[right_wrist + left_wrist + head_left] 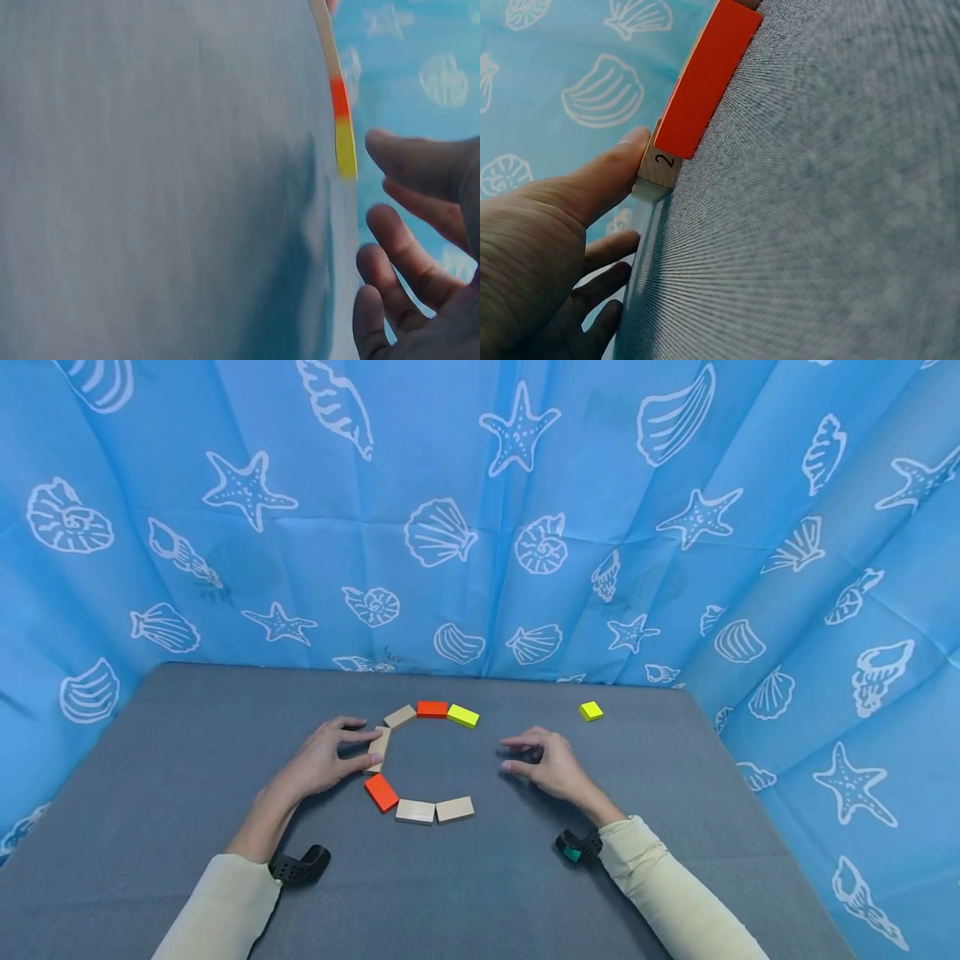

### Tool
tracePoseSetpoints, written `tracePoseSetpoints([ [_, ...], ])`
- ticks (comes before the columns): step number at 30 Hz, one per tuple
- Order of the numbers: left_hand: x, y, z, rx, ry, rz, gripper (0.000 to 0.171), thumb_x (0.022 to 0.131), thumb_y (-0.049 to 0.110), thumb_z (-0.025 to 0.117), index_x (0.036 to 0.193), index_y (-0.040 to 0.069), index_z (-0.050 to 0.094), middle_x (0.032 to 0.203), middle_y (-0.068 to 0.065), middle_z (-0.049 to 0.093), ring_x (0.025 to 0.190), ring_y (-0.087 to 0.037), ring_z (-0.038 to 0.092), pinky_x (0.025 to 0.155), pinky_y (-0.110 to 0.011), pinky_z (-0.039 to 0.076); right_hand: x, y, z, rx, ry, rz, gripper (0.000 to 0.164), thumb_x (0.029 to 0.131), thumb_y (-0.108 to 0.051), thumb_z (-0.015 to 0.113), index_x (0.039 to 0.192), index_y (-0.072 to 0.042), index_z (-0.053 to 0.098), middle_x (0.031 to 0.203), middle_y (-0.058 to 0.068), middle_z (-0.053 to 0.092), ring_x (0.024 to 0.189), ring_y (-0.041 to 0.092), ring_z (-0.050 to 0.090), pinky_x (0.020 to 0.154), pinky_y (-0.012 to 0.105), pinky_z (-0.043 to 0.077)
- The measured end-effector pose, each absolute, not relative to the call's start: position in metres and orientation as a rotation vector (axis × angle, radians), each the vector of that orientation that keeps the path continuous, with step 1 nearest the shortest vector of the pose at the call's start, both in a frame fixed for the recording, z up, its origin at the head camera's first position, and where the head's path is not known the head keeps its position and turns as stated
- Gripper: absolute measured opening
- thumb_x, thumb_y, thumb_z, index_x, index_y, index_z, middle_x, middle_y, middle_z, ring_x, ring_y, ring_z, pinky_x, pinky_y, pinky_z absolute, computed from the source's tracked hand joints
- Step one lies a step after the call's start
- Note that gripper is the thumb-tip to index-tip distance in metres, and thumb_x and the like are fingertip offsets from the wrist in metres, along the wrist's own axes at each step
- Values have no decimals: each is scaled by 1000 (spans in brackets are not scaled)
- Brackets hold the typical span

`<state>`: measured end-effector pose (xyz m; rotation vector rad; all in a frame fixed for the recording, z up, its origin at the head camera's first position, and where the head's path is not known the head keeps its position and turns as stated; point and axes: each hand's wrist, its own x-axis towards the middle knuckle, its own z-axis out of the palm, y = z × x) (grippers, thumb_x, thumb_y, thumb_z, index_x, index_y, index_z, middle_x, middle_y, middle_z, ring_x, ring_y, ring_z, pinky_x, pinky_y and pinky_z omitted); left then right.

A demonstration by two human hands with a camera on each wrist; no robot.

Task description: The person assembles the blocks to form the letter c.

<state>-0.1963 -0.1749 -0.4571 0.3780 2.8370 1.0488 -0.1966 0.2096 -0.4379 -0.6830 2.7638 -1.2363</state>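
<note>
Several small blocks lie end to end on the table in a curve that opens to the right. At its left side, my left hand (328, 755) pinches a plain wooden block (380, 745) between thumb and forefinger. In the left wrist view the thumb lies against a wooden block (657, 166) marked "2", next to an orange block (709, 79). Another view of that orange block (382, 793) shows it below my left hand. My right hand (551, 767) hovers right of the curve, fingers loosely bent, with nothing in it.
The far row has a wooden block (401, 717), an orange block (432, 709) and a yellow block (463, 717). Two wooden blocks (416, 812) form the near end. A separate yellow block (591, 711) lies at the back right. A blue curtain (465, 585) hangs behind the grey table (480, 893).
</note>
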Motion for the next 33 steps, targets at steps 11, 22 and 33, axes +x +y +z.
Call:
tracePoseSetpoints([
  [11,-196,-174,-457,369,2835,1047,55,93,43,75,140,16,64,149,-20,47,138,-47,37,105,-71,32,-231,275,-444,-203,3111,-1218,40,89,-9,80,126,4,69,120,25,63,108,41,60,91,54,48],
  [22,-196,-175,-458,376,2839,1049,56,92,44,75,140,16,64,149,-19,48,137,-47,37,104,-71,33,-254,314,-453,58,3082,-1033,58,98,-12,68,151,0,46,142,32,37,117,44,47,101,59,36],
  [33,-197,-175,-458,366,2839,1034,56,92,45,74,140,17,64,149,-20,47,138,-47,37,105,-71,32,-253,308,-449,-102,3014,-969,43,98,-10,69,138,1,60,122,24,53,99,33,50,86,47,41],
])
